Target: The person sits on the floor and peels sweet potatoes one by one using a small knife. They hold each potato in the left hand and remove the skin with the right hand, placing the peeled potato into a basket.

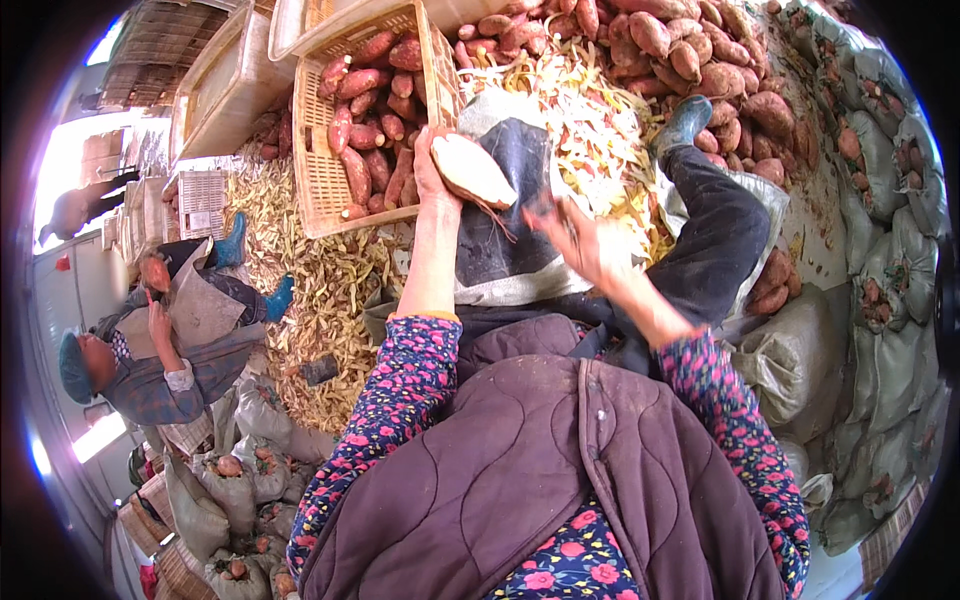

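My left hand grips a large sweet potato from its left side, above my lap. Pale, peeled flesh faces up, and a thin root hangs from the lower end. My right hand is to the right of the sweet potato and apart from it, blurred by motion. Its fingers are bent, but the blur hides whether they hold a tool. Beneath both hands a dark apron covers my lap. Close beyond my left hand stands a plastic crate with red-skinned sweet potatoes in it.
Peelings cover the floor ahead and to the left. A heap of unpeeled sweet potatoes lies at the front right. Full sacks line the right side; more sacks stand at the lower left. Another person sits at left.
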`<state>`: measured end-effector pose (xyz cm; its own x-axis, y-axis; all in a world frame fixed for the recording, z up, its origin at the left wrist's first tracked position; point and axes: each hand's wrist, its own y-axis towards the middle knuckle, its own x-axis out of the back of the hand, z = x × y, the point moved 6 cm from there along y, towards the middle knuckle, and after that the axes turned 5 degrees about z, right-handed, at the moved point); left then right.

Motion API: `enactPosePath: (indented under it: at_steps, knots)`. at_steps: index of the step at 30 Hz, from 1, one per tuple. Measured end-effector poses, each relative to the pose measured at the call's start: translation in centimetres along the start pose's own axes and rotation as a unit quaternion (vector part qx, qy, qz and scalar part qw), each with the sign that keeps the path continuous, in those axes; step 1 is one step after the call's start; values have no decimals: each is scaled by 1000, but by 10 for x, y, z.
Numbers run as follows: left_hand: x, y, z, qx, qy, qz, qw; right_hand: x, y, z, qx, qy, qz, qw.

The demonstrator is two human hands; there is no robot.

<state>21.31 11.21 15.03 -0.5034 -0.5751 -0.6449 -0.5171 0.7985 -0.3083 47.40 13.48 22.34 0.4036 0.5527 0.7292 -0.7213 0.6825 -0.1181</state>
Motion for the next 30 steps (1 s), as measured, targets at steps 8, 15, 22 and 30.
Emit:
enactPosePath:
  at_steps: [8,15,22,30]
  knots:
    - [22,13,-4,-26,-10,-71,997,-28,-3,7,78,-11,-45,996]
    - [-5,-1,1,-13,9,125,992,11,40,12,84,161,-93,979]
    - [-13,9,2,29,-29,130,991,-26,25,17,148,-33,-76,985]
    - [-4,-8,-20,52,72,84,992,-2,66,16,6,192,-15,981]
